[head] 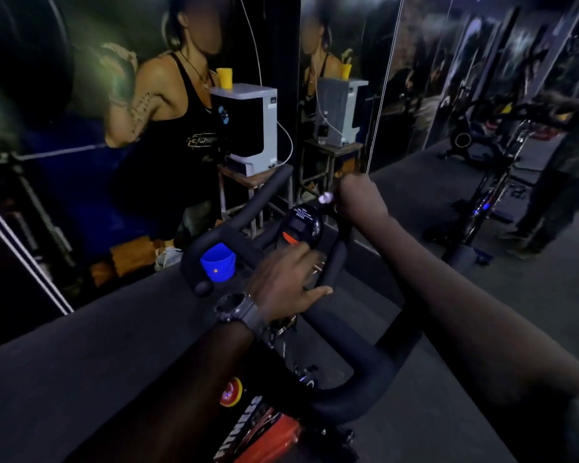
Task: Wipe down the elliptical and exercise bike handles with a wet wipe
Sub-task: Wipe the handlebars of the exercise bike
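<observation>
Dim gym room, dark grey floor (81, 362) underfoot. Far left wall carries a large poster (161, 111) of a person in a black top. Just right of it I see a white-and-black machine (248, 125) on a small wooden stool (248, 185), a yellow cup (225, 77) on top of the machine. A blue bucket (218, 262) sits on the floor, seen through the bike's bars. Mirror panels (415, 78) fill the right wall, and another exercise bike (482, 182) stands well apart at far right.

The bike handlebar (345, 389) is centre frame, black, its long horns pointing away from me and up toward the wall. A round black display (300, 228) with an orange button sits between the horns.

My left hand (286, 282), grey watch (236, 310) on the wrist, lies with fingers relaxed and spread across the middle of the bars just below the display, holding nothing I can see. My right hand (360, 197) is curled around the far tip of the right horn, pinching a small pale wipe (326, 197) against it.
</observation>
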Demonstrator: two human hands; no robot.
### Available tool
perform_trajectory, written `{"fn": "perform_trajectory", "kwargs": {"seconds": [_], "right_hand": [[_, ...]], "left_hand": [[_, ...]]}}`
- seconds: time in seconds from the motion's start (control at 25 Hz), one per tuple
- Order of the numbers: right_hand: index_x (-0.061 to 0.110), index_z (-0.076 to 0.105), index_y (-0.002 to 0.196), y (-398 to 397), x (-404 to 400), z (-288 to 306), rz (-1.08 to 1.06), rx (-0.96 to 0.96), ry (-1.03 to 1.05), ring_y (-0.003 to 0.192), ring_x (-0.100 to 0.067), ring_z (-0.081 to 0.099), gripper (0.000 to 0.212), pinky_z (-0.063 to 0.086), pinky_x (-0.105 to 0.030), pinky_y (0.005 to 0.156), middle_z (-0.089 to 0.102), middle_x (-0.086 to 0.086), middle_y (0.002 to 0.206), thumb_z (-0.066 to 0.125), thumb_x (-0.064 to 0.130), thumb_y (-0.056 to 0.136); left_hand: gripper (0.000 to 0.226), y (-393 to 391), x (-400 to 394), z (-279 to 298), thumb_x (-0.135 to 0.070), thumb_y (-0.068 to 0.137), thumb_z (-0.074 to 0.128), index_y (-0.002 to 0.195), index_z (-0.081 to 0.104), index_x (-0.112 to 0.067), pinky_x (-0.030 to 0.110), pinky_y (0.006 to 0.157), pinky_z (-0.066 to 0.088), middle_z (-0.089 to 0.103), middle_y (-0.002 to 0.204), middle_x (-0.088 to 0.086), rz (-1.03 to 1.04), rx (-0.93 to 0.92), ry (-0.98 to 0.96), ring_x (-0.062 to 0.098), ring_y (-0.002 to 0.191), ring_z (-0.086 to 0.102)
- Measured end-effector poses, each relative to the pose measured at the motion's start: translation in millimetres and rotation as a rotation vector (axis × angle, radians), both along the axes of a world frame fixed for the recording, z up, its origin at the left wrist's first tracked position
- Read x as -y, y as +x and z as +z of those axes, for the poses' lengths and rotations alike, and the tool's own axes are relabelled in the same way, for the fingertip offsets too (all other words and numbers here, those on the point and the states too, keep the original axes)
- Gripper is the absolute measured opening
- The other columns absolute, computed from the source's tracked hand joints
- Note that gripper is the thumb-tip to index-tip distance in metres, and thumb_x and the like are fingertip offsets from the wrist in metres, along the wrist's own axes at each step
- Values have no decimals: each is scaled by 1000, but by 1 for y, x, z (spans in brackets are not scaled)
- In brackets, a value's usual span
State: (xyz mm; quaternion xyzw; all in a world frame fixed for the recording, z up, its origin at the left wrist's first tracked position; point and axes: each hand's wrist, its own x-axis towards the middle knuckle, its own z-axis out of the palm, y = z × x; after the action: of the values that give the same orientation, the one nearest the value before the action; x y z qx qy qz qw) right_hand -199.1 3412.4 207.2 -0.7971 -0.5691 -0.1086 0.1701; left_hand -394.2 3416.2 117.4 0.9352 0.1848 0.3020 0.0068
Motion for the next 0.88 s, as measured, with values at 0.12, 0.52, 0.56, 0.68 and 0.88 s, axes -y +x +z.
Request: {"fn": "perform_trajectory", "kwargs": {"seconds": [0.12, 0.52, 0.56, 0.68, 0.88], "right_hand": [[3, 71, 105, -2, 2, 4, 62, -36, -19, 101, -41, 63, 27, 49, -43, 82, 67, -25, 103, 65, 27, 93], [2, 68, 103, 4, -45, -6, 49, -5, -30, 95, -42, 65, 20, 52, -42, 77, 67, -24, 100, 59, 15, 90], [2, 68, 102, 5, -46, -3, 107, 18, -72, 95, -42, 65, 20, 51, -42, 78, 67, -23, 101, 59, 16, 91], [1, 71, 101, 20, -41, 13, 108, 95, -277, 99, -41, 64, 29, 47, -43, 82, 68, -23, 105, 59, 27, 95], [0, 66, 110, -3, -70, 16, -37, 64, -294, 106, -39, 65, 32, 50, -40, 86, 68, -23, 110, 67, 24, 88]], "left_hand": [[100, 6, -9, 8, -70, 50, 79, 129, 50, -17, 44, 103, 42, 44, 134, 5, 119, 57, -54, 27, 119, 46], [122, 11, -52, 13, -86, 53, 63, 152, 20, -28, 26, 110, 28, 35, 155, 0, 119, 84, -551, 16, 142, 34], [112, 9, -57, 15, -87, 56, 58, 148, 31, -28, 22, 104, 30, 45, 148, -1, 112, 99, -546, 15, 135, 43], [87, -1, -78, 24, -83, 65, 50, 127, 59, -22, 23, 94, 40, 63, 124, -3, 43, 115, -600, 12, 115, 56], [28, -9, -135, 4, -28, 92, 53, 105, 70, -10, 38, 80, 51, 71, 107, 13, 152, 22, -537, 31, 100, 65]]}}
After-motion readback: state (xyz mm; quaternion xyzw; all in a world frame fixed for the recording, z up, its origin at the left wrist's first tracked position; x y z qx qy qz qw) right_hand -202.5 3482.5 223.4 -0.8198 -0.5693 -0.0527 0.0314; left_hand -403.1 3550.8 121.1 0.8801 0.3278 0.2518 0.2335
